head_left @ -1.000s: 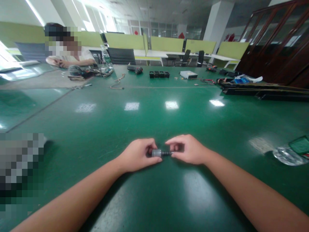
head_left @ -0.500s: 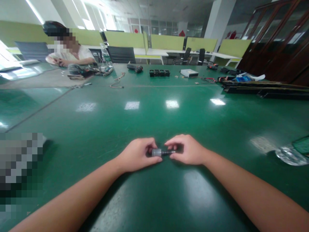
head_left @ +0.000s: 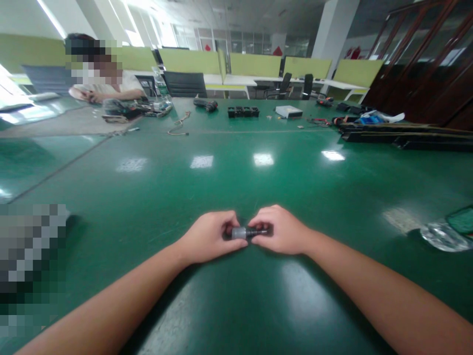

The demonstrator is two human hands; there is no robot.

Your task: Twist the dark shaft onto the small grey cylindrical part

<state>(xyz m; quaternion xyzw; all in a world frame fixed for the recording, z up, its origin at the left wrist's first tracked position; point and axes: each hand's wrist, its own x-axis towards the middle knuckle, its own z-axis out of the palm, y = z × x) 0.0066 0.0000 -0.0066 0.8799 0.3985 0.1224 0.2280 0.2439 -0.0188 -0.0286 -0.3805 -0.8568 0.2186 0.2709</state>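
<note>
A small cylindrical part with a grey barrel (head_left: 239, 233) and a thinner black shaft lies level between my two hands, close over the table. My left hand (head_left: 207, 236) is closed around the barrel end, thumb in front and fingers curled behind. Around the black shaft, my right hand (head_left: 283, 230) is curled with its thumb and fingertips beside the barrel's end. The shaft's far tip points into my right palm. Fingers cover both ends of the part, so its exact kind cannot be made out.
The green table (head_left: 229, 192) has a clear bottle (head_left: 449, 234) lying at right. Black strips (head_left: 410, 134) are piled at the far right. A black slotted block (head_left: 243, 112) and a white box (head_left: 288, 112) stand at the back. A person (head_left: 107, 86) sits at the far left.
My right hand has moved left along the shaft, nearer to the grey barrel, and its fingers have closed further. My left hand and the barrel have hardly moved.
</note>
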